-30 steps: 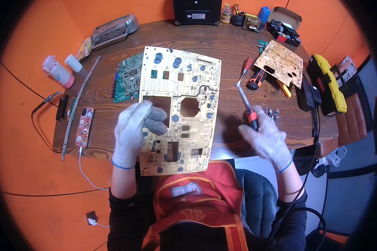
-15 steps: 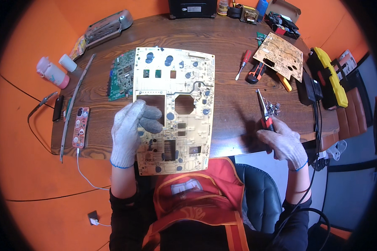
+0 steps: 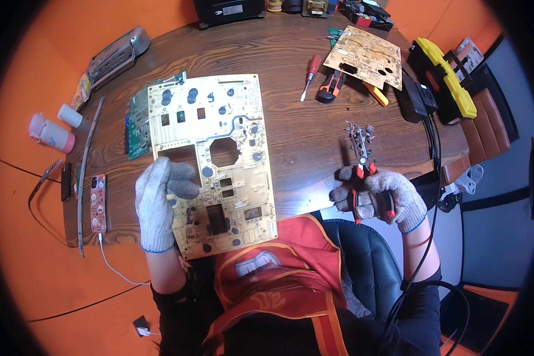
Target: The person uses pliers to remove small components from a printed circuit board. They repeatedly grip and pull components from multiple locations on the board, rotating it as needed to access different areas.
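A large pale yellow circuit board (image 3: pixel 252 184) with several cutouts tilts over the table's front edge. My left hand (image 3: pixel 160 204), in a white and grey work glove, grips it with the fingers at the big rectangular opening on its left side. In my right hand (image 3: pixel 400 193), gloved the same way, is a pair of red-handled pliers (image 3: pixel 360 155). The handles lie in the palm and the jaws point away from me, next to a small heap of loose metal bits (image 3: pixel 369 132). A green circuit board (image 3: pixel 137 127) lies partly hidden behind the yellow one.
To the far right lie a red screwdriver (image 3: pixel 312 74), a utility knife (image 3: pixel 329 89) and another yellow board (image 3: pixel 362 53). A yellow and black toolbox (image 3: pixel 448 77) and black power adapter (image 3: pixel 414 98) line the right edge. A phone (image 3: pixel 98 204), metal strip (image 3: pixel 89 178) and bottle (image 3: pixel 50 133) are at left.
The view has shifted, moving everything in the picture leftward. My right hand has turned, its fingers now spread more around the pliers, whose handles show apart. The yellow board has tilted slightly.
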The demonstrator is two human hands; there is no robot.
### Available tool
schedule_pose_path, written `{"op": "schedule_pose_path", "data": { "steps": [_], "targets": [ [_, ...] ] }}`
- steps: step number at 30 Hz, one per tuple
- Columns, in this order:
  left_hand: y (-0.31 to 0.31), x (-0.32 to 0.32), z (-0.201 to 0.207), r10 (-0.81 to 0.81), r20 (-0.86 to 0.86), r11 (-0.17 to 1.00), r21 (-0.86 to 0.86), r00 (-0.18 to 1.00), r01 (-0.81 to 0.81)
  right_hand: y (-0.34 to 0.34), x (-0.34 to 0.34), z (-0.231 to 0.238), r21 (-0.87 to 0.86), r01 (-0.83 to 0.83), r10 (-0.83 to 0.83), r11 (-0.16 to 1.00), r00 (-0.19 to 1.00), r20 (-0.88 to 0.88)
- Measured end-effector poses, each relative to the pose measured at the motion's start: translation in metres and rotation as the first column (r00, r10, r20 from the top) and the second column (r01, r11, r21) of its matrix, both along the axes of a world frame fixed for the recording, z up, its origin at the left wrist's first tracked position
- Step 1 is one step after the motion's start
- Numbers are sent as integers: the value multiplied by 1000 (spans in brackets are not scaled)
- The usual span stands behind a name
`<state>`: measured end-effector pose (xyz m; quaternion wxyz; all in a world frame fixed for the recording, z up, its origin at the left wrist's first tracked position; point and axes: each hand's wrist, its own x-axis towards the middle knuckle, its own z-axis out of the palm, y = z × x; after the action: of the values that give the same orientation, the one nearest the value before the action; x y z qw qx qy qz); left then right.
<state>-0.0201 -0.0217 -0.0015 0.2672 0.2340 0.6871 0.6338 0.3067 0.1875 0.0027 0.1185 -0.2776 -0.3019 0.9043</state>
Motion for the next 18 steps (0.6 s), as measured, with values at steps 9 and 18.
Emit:
{"op": "schedule_pose_path", "data": {
  "steps": [9, 18],
  "targets": [
    [-19, 15, -6, 102, 86, 991, 79, 991, -109, -17, -14, -6, -18, 131, -132, 991, 976, -175],
    [-33, 35, -1, 256, 139, 963, 53, 957, -265, -44, -14, -15, -49, 197, -203, 979, 961, -186]
  ]
}}
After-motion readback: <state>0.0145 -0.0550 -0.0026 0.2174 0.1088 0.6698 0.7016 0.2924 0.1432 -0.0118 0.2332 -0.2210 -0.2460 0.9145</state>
